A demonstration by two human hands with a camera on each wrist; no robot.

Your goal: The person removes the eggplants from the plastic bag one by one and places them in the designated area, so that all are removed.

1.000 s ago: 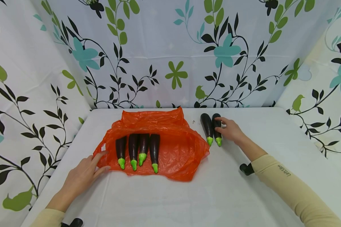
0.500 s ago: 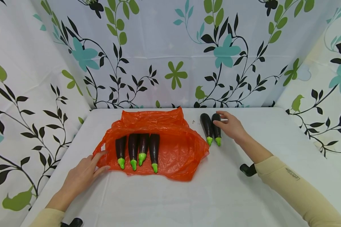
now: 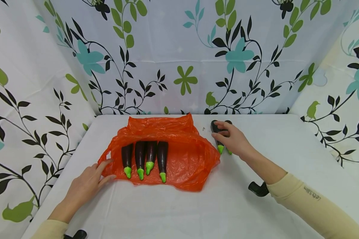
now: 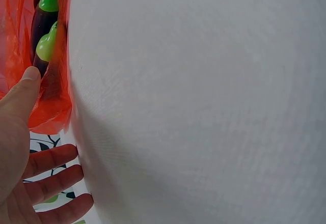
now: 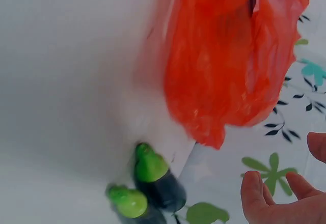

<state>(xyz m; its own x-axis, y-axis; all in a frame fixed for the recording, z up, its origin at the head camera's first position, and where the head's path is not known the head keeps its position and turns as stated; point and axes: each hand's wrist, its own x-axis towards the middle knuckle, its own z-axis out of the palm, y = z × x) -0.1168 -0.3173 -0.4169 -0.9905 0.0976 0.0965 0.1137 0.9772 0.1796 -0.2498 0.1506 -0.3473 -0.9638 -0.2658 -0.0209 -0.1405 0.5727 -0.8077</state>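
Observation:
An orange-red plastic bag (image 3: 189,161) lies on the table with its mouth toward me. Several dark eggplants (image 3: 163,157) with green stem ends lie in its left part. At the bag's left edge my left hand (image 3: 85,184) touches the plastic; in the left wrist view the thumb (image 4: 31,74) rests on the bag while other fingers stretch out below it. To the bag's right lie two more eggplants side by side, the nearer-left eggplant (image 5: 164,187) and the right eggplant (image 5: 130,203). Over them hovers my right hand (image 3: 235,141), fingers apart and partly hiding both.
The white table (image 3: 155,215) extends in front of the bag and to both sides. A curtain (image 3: 185,43) with a leaf pattern hangs behind and beside it. A black wrist device (image 3: 258,189) sticks out at the right wrist.
My right hand has moved left from the right eggplant to over the left one. The left hand, the bag and the eggplants have stayed in place.

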